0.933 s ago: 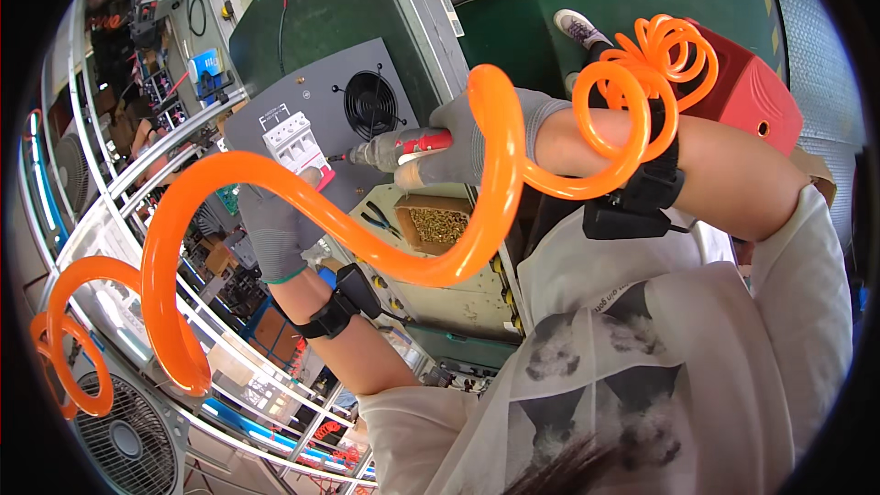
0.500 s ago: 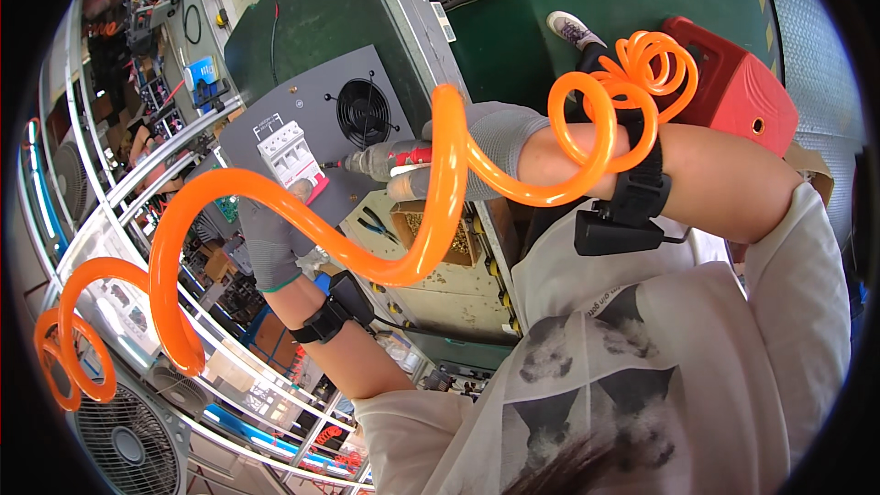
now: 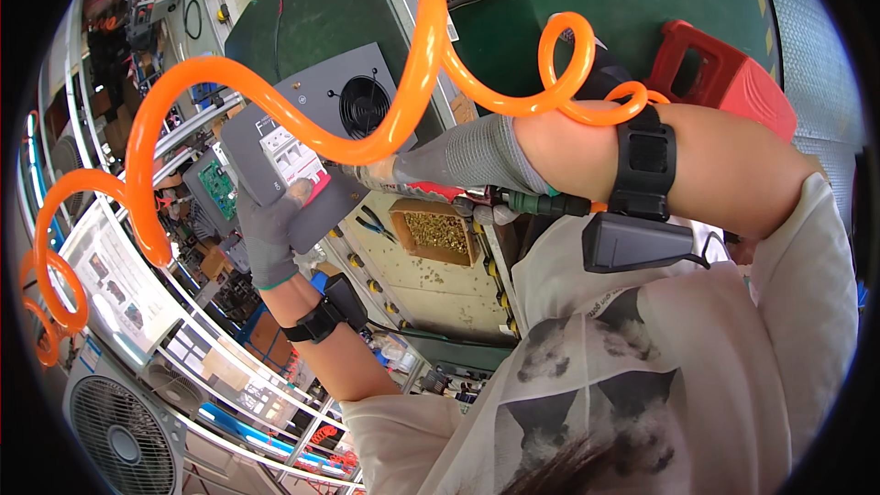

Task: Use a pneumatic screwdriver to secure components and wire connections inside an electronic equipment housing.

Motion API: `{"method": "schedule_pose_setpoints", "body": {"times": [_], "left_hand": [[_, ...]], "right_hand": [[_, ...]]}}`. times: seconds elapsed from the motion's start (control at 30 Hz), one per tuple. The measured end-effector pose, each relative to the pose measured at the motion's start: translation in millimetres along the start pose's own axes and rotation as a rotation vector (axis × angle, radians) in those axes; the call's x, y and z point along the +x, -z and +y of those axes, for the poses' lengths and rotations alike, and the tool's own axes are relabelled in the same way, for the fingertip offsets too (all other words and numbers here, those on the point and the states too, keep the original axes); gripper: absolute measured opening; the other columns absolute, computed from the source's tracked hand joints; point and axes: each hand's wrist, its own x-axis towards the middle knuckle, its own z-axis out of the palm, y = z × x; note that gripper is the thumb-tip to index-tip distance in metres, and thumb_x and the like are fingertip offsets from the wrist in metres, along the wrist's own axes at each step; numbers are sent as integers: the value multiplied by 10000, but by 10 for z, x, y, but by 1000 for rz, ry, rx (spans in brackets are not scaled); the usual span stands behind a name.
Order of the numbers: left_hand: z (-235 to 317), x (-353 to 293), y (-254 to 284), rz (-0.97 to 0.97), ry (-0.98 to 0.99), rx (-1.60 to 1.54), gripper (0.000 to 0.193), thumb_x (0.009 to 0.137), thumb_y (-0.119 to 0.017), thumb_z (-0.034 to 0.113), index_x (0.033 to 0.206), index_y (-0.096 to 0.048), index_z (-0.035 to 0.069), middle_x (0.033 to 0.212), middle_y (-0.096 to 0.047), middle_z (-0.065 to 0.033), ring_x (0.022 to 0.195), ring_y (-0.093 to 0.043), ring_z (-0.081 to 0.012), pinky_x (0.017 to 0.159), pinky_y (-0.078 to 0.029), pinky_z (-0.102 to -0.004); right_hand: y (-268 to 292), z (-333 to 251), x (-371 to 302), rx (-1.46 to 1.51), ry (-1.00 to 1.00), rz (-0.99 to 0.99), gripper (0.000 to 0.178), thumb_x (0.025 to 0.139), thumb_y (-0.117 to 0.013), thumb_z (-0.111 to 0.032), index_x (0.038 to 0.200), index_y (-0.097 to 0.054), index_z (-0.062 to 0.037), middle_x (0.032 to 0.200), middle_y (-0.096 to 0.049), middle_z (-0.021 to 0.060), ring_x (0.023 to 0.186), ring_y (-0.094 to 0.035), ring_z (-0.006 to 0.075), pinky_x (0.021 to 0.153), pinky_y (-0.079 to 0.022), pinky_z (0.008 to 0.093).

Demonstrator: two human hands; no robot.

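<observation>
currently, my right hand (image 3: pixel 445 160) grips a red-and-grey power driver (image 3: pixel 435 190), while my left hand (image 3: pixel 269 236) touches the white breaker block (image 3: pixel 291 158) on the grey panel (image 3: pixel 316 82), though whether it grips i cannot tell.

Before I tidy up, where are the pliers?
The pliers lie left of centre in the head view, just left of the open box.

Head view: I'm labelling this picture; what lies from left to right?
Grey round fan, green circuit board, left grey-gloved hand, black round grille, brown rectangular open box, red angular plastic object.
</observation>
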Motion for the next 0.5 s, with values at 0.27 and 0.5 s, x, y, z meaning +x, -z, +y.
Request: {"method": "schedule_pose_setpoints", "body": {"times": [0.27,0.5], "left_hand": [[-202,102,93,6,-68,57,437,688,-739,23,1088,-564,7,965,-629,-66,805,-597,-130,688,-503,-271],[-132,37,70,8,-42,11,520,676,-665,-27,1172,-512,5,1034,-603,-87,858,-597,-159,736,-504,-283]], "right_hand": [[108,-221,-49,-318,1,112,671,720,-486,-761,659,-479,-94,573,-415,11,465,-393,127,432,-340,278],[118,-168,-39,-322,159,77,651,756,-492,-715,750,-530,-65,581,-417,10,468,-391,121,421,-328,269]]}}
